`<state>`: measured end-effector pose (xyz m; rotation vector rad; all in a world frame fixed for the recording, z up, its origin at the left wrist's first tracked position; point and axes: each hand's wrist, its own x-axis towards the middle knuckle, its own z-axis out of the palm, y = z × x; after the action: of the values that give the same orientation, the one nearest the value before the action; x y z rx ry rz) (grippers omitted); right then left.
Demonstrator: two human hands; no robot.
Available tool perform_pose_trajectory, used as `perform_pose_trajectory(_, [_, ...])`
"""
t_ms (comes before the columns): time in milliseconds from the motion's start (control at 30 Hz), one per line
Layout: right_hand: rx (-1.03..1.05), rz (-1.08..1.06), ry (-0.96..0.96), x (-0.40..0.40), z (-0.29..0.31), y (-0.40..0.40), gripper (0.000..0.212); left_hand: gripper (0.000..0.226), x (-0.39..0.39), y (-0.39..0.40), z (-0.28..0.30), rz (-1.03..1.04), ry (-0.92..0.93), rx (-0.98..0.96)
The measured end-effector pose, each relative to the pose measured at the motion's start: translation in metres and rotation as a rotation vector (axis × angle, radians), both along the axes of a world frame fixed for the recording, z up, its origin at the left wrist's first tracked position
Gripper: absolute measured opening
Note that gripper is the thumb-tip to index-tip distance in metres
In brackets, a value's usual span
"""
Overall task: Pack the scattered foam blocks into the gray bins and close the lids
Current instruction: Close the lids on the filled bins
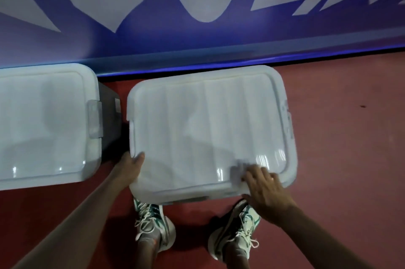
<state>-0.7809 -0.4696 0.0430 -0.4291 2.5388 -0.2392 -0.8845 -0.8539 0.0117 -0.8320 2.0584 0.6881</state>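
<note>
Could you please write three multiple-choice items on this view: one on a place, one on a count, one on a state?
1. Where does the right hand rest?
A. On the near right corner of the right bin's lid
B. On the left bin's latch
C. On the floor

2. How many lidded bins are in view?
A. One
B. Two
C. Four

3. What state is the left bin's lid in?
A. Leaning on the wall
B. Lying upside down on the floor
C. Lying flat on its bin

Answers:
1. A, the fingers lie spread on that lid's near right corner, while the left hand holds its near left corner.
2. B, two bins with whitish lids stand side by side on the red floor, below the blue wall.
3. C, the lid covers the bin, with a clear latch at its right end.
</note>
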Motion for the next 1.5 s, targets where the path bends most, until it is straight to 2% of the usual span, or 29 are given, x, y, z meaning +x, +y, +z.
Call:
perform_pose_trajectory(33, [-0.069,0.022,-0.08,-0.007,-0.006,0.01,0.039,0.056,0.003,0.003,-0.003,0.003,-0.001,0.006])
perform_pose_trajectory(100, [-0.183,-0.132,-0.145,-0.034,-0.012,0.031,0.034,0.059,0.001,0.005,-0.006,0.004,-0.016,0.002])
perform_pose_trajectory(167, [-0.18,-0.393,-0.032,-0.07,-0.02,0.057,0.03,0.064,-0.008,0.007,-0.009,0.026,0.002,-0.016])
perform_pose_trajectory(233, [-0.109,-0.607,0.095,-0.105,-0.027,0.079,0.035,0.067,-0.022,0.008,-0.01,0.032,0.058,-0.031])
perform_pose_trajectory(267, [-0.029,-0.684,0.053,-0.119,-0.03,0.086,0.043,0.067,-0.029,0.007,-0.012,0.027,0.073,-0.03])
perform_pose_trajectory(333, [0.096,-0.791,-0.189,-0.135,-0.034,0.089,0.053,0.064,-0.037,0.005,-0.018,0.001,0.085,-0.023])
perform_pose_trajectory(400, [0.101,-0.851,-0.283,-0.136,-0.046,0.089,0.048,0.059,-0.036,0.005,-0.025,-0.02,0.082,-0.046])
perform_pose_trajectory(533, [0.057,-0.936,-0.239,-0.116,-0.072,0.102,0.033,0.055,-0.018,0.004,-0.03,-0.074,0.145,-0.063])
perform_pose_trajectory(600, [0.046,-0.969,-0.239,-0.108,-0.073,0.106,0.03,0.06,-0.015,0.006,-0.029,-0.056,0.17,-0.043])
perform_pose_trajectory(667, [0.071,-0.962,-0.215,-0.106,-0.068,0.106,0.035,0.072,-0.02,0.01,-0.027,-0.002,0.157,-0.022])
perform_pose_trajectory(767, [0.039,-1.008,-0.237,-0.115,-0.067,0.104,0.046,0.084,-0.03,0.004,-0.031,0.093,0.045,-0.053])
perform_pose_trajectory(800, [0.002,-1.033,-0.247,-0.119,-0.066,0.104,0.05,0.079,-0.032,-0.002,-0.033,0.099,0.023,-0.064])
perform_pose_trajectory(900, [-0.059,-1.096,-0.309,-0.127,-0.071,0.105,0.074,0.042,-0.03,-0.015,-0.034,0.092,0.082,-0.012])
perform_pose_trajectory(967, [-0.068,-1.109,-0.331,-0.127,-0.072,0.105,0.082,0.037,-0.024,-0.015,-0.032,0.068,0.107,0.025])
perform_pose_trajectory(1067, [-0.079,-1.142,-0.337,-0.125,-0.072,0.108,0.084,0.041,-0.014,-0.004,-0.034,0.084,0.206,0.036])
perform_pose_trajectory(1133, [-0.048,-1.166,-0.307,-0.125,-0.071,0.113,0.076,0.041,-0.011,0.004,-0.035,0.084,0.256,0.016])
perform_pose_trajectory(1200, [-0.029,-1.135,-0.309,-0.123,-0.07,0.118,0.059,0.041,-0.01,0.005,-0.037,0.084,0.278,0.006])
perform_pose_trajectory(1267, [-0.092,-1.123,-0.308,-0.121,-0.068,0.118,0.036,0.043,-0.012,0.002,-0.038,0.057,0.268,-0.017])
perform_pose_trajectory(1333, [-0.193,-1.174,-0.318,-0.121,-0.065,0.112,0.024,0.043,-0.013,0.0,-0.038,0.028,0.261,-0.048])
perform_pose_trajectory(1433, [-0.187,-1.165,-0.286,-0.122,-0.065,0.106,0.02,0.042,-0.017,0.005,-0.033,0.023,0.248,-0.093])
perform_pose_trajectory(1500, [-0.1,-1.145,-0.244,-0.127,-0.062,0.103,0.024,0.046,-0.02,0.003,-0.032,0.064,0.237,-0.088])
